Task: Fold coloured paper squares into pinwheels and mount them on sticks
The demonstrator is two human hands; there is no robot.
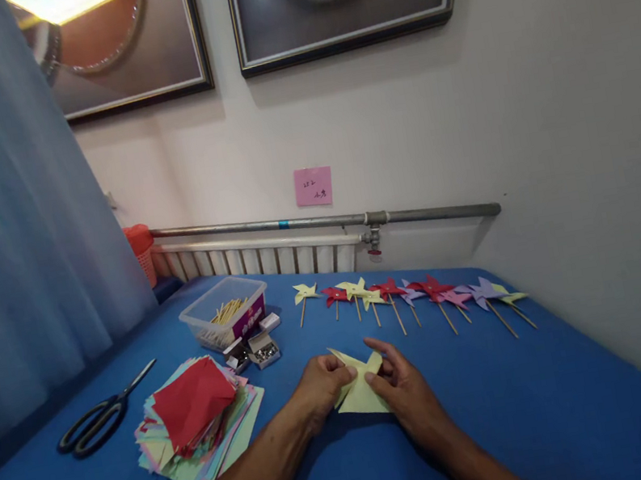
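Note:
A pale yellow paper pinwheel blank (362,398), partly folded, is held between my two hands just above the blue cloth. My left hand (321,386) pinches its left side, thumb on top near the middle. On the right side, my right hand (403,383) grips the sheet with the thumb on its face and the index finger raised at the upper corner. Parts of the paper's edges are hidden under my fingers. Left of my hands lies a stack of coloured paper (198,412), with red sheets on top.
Black-handled scissors (104,415) lie at the left. Behind the stack stand a clear plastic box (225,313) of sticks and small boxes of metal pins (264,350). Several finished pinwheels (390,290) line the back right. A radiator (274,257) and pipe run along the wall.

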